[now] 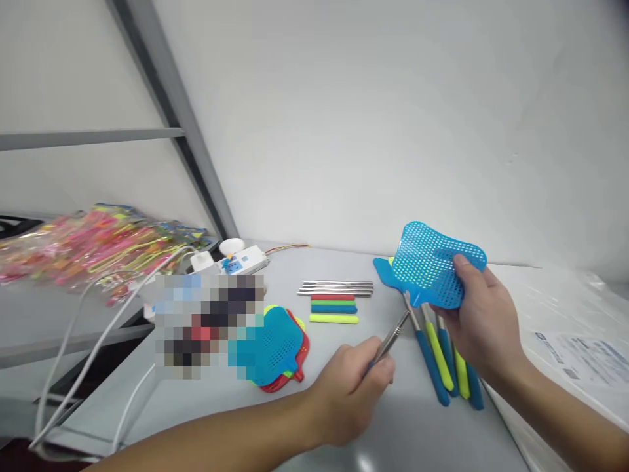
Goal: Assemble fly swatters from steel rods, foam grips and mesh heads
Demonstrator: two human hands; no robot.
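Observation:
My left hand (350, 392) is closed around the handle end of a metal telescopic rod (393, 337), which slants up to the right. Most of its handle is hidden in my fist. Between thumb and fingers, my right hand (484, 318) grips a blue perforated fly swatter head (422, 259), its short neck pointing down. The rod's tip is close to that neck; whether they touch, I cannot tell. Under the right hand lie several fly swatters with blue and yellow-green handles (432, 354), their heads partly covered.
Loose swatter heads (280, 347) in blue, yellow-green and red are stacked left of centre. Several metal rods (337, 288) lie behind coloured handle grips (334, 308). A power strip (246, 261), white cables (105, 334) and bagged goods (108, 246) are at left, clear plastic (565, 321) at right.

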